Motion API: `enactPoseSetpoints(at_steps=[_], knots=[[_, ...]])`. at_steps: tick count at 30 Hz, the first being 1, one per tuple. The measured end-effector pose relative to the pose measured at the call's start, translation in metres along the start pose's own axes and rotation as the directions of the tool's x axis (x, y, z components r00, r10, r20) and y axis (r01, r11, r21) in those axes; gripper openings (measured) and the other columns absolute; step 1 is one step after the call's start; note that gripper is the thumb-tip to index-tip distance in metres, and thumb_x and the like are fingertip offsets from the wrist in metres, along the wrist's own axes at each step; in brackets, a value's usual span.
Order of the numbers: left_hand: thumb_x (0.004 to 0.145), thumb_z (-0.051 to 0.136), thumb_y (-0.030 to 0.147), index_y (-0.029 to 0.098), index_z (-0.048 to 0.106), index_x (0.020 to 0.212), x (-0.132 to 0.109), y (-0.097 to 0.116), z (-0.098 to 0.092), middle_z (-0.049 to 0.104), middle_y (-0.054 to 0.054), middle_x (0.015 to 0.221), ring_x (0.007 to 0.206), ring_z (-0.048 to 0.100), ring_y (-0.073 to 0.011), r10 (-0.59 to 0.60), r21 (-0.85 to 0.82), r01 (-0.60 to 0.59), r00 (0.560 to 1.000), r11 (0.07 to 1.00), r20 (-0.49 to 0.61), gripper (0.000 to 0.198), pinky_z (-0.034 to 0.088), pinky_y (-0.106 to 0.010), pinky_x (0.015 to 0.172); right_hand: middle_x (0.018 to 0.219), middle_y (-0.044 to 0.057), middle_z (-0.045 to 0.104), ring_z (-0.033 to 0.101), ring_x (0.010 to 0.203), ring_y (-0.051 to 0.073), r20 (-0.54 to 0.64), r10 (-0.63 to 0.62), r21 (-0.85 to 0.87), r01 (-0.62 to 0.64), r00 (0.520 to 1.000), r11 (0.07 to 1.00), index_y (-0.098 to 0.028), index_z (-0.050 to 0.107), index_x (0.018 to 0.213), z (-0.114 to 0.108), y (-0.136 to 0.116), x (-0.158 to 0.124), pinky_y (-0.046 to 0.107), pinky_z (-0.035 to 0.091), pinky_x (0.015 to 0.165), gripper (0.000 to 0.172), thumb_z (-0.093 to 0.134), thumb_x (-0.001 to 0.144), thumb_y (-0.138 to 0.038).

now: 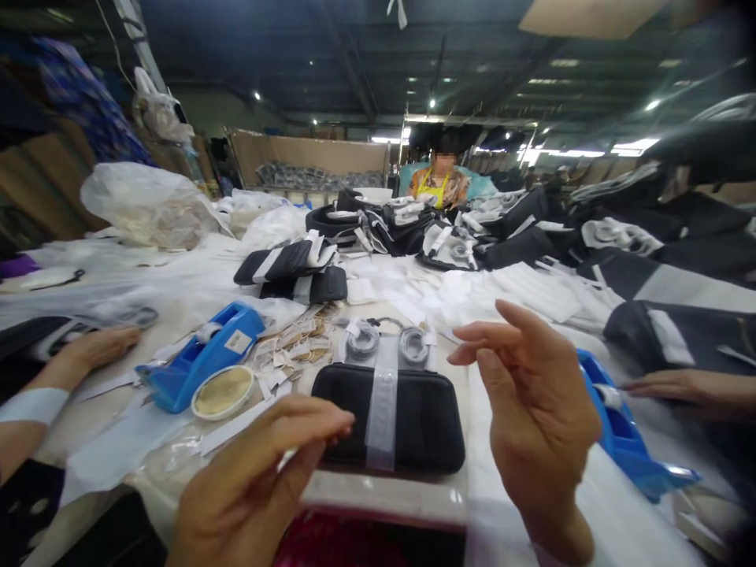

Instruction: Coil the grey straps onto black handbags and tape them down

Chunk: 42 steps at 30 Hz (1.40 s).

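Observation:
A black zippered case (419,417) lies flat on the table in front of me, with a strip of clear plastic (383,409) across its middle. Just behind it are two coiled grey cables (361,340) in clear wrapping. My left hand (253,480) is over the case's left front corner, thumb and fingertips drawn together; anything between them is hidden. To the right of the case, my right hand (531,417) is raised with thumb and fingers apart and nothing in it. A blue tape dispenser (620,425) sits partly behind this hand.
Another blue tape dispenser (206,354) and a round tub (223,392) stand left, beside scattered tags (301,342). Stacked black cases (289,272) lie behind. Co-workers' hands reach in at left (103,346) and right (691,390). A person (437,185) is across the table.

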<state>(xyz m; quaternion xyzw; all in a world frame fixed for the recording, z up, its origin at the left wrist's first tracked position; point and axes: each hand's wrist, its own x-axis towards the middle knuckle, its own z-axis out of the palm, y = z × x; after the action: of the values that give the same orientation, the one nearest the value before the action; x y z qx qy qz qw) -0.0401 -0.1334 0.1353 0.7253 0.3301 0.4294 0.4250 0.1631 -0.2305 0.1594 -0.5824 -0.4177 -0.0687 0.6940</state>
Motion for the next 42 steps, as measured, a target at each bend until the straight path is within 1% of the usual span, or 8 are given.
enactPoseSetpoints(at_steps=[2,5,9,13,19,22,30,42], knots=[[0.08,0.062,0.037,0.037,0.073,0.094,0.018,-0.022,0.002,0.071,0.001,0.099,0.094,0.067,-0.0258,-0.05,0.027,0.049,0.998,0.998,0.046,0.018,0.055,-0.043,0.089,0.094,0.002,0.065,0.063,0.079,0.015,-0.03,0.03,-0.025,-0.031,0.999,0.999,-0.025,0.058,0.122,-0.004,0.014,0.004,0.034,0.053,0.08,0.031,0.054,0.093,-0.02],[0.073,0.066,0.046,0.026,0.067,0.111,0.042,-0.075,0.002,0.068,-0.005,0.111,0.102,0.065,-0.0271,-0.184,0.062,0.178,0.977,0.982,0.112,0.043,0.053,-0.043,0.093,0.092,0.002,0.063,0.062,0.085,0.017,-0.013,0.245,-0.115,-0.245,0.969,0.963,-0.023,0.058,0.121,-0.014,0.056,0.002,0.035,0.051,0.084,0.031,0.054,0.091,-0.03],[0.054,0.072,0.061,0.012,0.06,0.117,0.066,-0.132,0.006,0.065,-0.017,0.118,0.112,0.061,-0.0335,-0.439,0.12,0.425,0.889,0.897,0.13,0.081,0.048,-0.048,0.099,0.125,0.017,0.055,0.056,0.111,0.028,0.028,0.613,-0.22,-0.593,0.789,0.774,-0.014,0.043,0.138,-0.031,0.121,-0.014,0.041,0.046,0.095,0.07,0.062,0.079,-0.046],[0.049,0.078,0.061,0.015,0.066,0.106,0.079,-0.137,0.013,0.068,-0.015,0.118,0.118,0.059,-0.0336,-0.541,0.085,0.537,0.807,0.839,0.236,0.073,0.044,-0.048,0.105,0.138,0.023,0.047,0.055,0.118,0.031,0.237,0.815,-0.138,-0.812,0.529,0.568,-0.009,0.029,0.146,-0.042,0.151,-0.029,0.042,0.043,0.099,0.095,0.067,0.073,-0.057],[0.06,0.079,0.055,0.015,0.072,0.099,0.089,-0.13,0.021,0.073,-0.01,0.106,0.112,0.062,-0.0335,-0.464,-0.037,0.561,0.718,0.827,0.518,0.056,0.042,-0.049,0.105,0.139,0.02,0.051,0.05,0.126,0.032,0.318,0.849,-0.115,-0.871,0.423,0.477,-0.014,0.034,0.144,-0.038,0.148,-0.03,0.046,0.039,0.103,0.092,0.071,0.072,-0.058],[0.064,0.079,0.05,0.012,0.072,0.1,0.091,-0.135,0.023,0.073,-0.011,0.107,0.11,0.063,-0.0326,-0.443,-0.062,0.58,0.683,0.812,0.581,0.053,0.042,-0.045,0.104,0.139,0.022,0.05,0.05,0.127,0.032,0.301,0.862,-0.115,-0.882,0.408,0.457,-0.011,0.037,0.143,-0.035,0.15,-0.028,0.045,0.036,0.107,0.093,0.074,0.07,-0.057],[0.065,0.08,0.044,0.012,0.071,0.103,0.084,-0.141,0.028,0.073,-0.01,0.108,0.109,0.062,-0.0307,-0.444,-0.126,0.591,0.715,0.797,0.54,0.05,0.043,-0.041,0.101,0.136,0.015,0.056,0.05,0.128,0.031,0.25,0.846,0.004,-0.874,0.47,0.485,-0.015,0.051,0.134,-0.033,0.171,-0.047,0.044,0.032,0.113,0.081,0.08,0.066,-0.05],[0.064,0.078,0.051,0.015,0.071,0.103,0.073,-0.136,0.026,0.072,-0.01,0.11,0.11,0.063,-0.0323,-0.448,-0.113,0.552,0.766,0.826,0.461,0.055,0.048,-0.042,0.099,0.102,0.009,0.073,0.065,0.102,0.032,0.299,0.773,0.169,-0.829,0.559,0.534,-0.015,0.072,0.102,-0.015,0.163,-0.054,0.044,0.051,0.093,0.049,0.08,0.063,-0.044]])
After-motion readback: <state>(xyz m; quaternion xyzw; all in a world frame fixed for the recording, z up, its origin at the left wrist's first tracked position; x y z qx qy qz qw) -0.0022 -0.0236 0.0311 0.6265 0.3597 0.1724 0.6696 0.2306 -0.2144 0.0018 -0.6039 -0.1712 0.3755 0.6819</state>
